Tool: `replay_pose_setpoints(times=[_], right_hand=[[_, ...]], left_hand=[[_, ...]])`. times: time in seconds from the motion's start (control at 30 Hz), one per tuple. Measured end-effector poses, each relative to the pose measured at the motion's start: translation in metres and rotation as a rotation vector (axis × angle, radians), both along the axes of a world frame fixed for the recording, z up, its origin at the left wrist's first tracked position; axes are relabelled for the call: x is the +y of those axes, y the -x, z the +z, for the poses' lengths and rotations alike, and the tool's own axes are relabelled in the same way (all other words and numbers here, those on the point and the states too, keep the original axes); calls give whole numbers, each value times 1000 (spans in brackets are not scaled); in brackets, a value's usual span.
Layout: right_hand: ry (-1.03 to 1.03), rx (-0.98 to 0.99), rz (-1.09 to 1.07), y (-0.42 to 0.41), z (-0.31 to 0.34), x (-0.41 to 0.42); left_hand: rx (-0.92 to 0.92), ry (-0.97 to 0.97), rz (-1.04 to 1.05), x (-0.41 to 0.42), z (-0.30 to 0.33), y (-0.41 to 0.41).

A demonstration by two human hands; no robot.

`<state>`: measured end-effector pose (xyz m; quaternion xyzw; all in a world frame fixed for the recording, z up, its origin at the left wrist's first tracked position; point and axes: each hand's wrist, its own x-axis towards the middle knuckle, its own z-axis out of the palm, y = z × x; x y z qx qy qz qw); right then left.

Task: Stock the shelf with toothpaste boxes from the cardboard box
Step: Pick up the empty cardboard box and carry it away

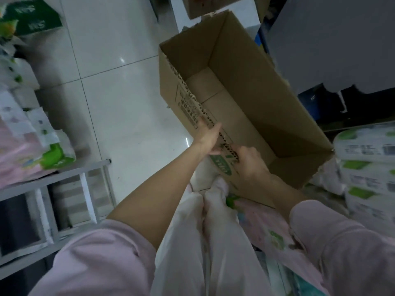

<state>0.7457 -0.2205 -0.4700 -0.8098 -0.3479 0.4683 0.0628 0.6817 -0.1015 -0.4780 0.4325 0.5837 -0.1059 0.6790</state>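
Note:
A large brown cardboard box [252, 86] stands open in the middle of the view, tilted, and its inside shows only bare cardboard. No toothpaste boxes are visible. My left hand [206, 135] grips the box's near torn rim from the outside, fingers wrapped over the edge. My right hand [249, 160] clutches the same rim a little closer to me, beside a green oval logo on the outer wall. Both forearms reach out of pink sleeves.
A white tiled floor [119, 82] lies to the left of the box. A grey metal shelf [64, 180] at the left holds wrapped paper packs [27, 137]. Stacked white and green packs [367, 165] stand at the right. A second carton [205, 7] sits at the top.

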Motion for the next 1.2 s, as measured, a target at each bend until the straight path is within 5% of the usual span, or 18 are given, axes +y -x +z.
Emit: replay_pose_setpoints(times=[0.53, 1.2], right_hand=[[158, -146, -257, -28, -66, 0], [155, -46, -15, -64, -171, 41]], left_hand=[[-11, -81, -271, 12, -54, -93], [58, -34, -159, 54, -177, -112]])
